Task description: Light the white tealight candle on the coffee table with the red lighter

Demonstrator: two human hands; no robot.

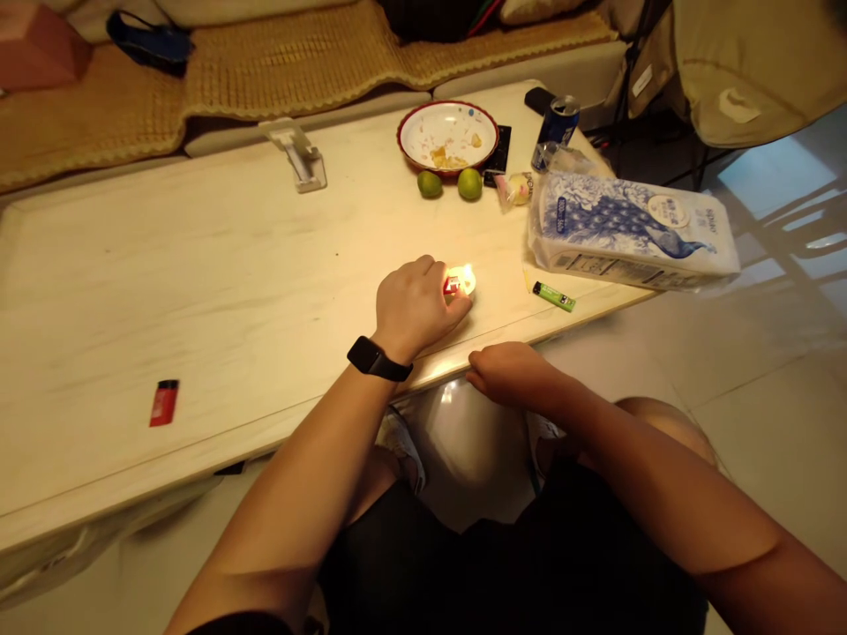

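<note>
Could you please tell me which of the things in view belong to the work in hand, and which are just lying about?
In use:
left hand, holding a red lighter at a small lit candle
right hand, resting on the table edge

Lying about:
green lighter
second red lighter
plate of scraps
two limes
blue can
tissue pack

a woven straw mat (112, 123) lines the beige sofa (529, 75) behind the pale wooden table (198, 265), with light patches across the tiled floor (747, 353).

We could read no text; print on the tissue pack (632, 231) beyond the right hand (509, 372) is too small.
</note>
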